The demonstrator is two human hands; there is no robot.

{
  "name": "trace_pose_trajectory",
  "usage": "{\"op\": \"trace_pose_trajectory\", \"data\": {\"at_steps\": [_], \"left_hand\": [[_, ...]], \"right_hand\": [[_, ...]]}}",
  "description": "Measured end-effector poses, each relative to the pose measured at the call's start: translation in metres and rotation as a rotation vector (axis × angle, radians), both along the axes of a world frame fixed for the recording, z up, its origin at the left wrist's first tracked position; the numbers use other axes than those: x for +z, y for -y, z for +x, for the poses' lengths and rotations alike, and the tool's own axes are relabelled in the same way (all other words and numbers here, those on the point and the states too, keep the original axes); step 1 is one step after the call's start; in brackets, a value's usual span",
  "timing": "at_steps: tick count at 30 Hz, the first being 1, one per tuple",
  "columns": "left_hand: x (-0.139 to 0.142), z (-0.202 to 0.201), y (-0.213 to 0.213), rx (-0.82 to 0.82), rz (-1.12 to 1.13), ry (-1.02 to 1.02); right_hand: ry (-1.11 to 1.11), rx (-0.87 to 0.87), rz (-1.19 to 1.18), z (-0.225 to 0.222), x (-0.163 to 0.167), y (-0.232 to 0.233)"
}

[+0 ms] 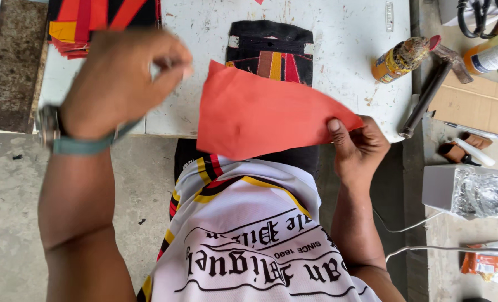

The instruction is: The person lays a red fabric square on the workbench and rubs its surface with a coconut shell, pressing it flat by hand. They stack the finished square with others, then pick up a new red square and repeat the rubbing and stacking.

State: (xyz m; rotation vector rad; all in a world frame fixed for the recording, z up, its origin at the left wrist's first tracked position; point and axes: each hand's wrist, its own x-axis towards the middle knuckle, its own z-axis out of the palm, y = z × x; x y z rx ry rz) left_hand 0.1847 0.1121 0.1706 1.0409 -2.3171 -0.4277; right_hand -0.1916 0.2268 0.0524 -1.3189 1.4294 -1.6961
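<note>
Red sheet [263,114], a stiff triangular piece, hangs at centre above your lap, overlapping the white worktable's [344,33] near edge. Your right hand [358,148] pinches its corner at four o'clock, thumb on top. Your left hand [120,84], at nine o'clock from the sheet, is raised clear of it, fingers curled; you cannot tell whether they hold anything, as the fingertips are blurred. At twelve o'clock lies a black striped pouch [271,53]. Toward two o'clock sit a rusty glue can [400,59] and a hammer [433,84]. At eleven o'clock, stacked red and yellow strips [87,22].
</note>
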Motion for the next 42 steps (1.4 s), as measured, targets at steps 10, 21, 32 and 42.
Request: {"op": "trace_pose_trajectory", "data": {"at_steps": [10,21,32,42], "left_hand": [[-0.081,-0.157,0.062,-0.627,0.017,-0.263],[-0.062,-0.123,0.058,-0.522,0.156,0.088],[-0.114,-0.133,0.084,-0.297,0.233,-0.153],[-0.187,-0.144,0.059,-0.172,0.287,-0.217]], "right_hand": [[-0.003,0.108,0.123,-0.007,-0.027,0.016],[-0.235,0.272,0.072,-0.051,0.044,-0.002],[-0.718,0.286,0.339,-0.002,0.088,0.018],[-0.431,0.492,0.122,-0.014,0.076,-0.005]]}}
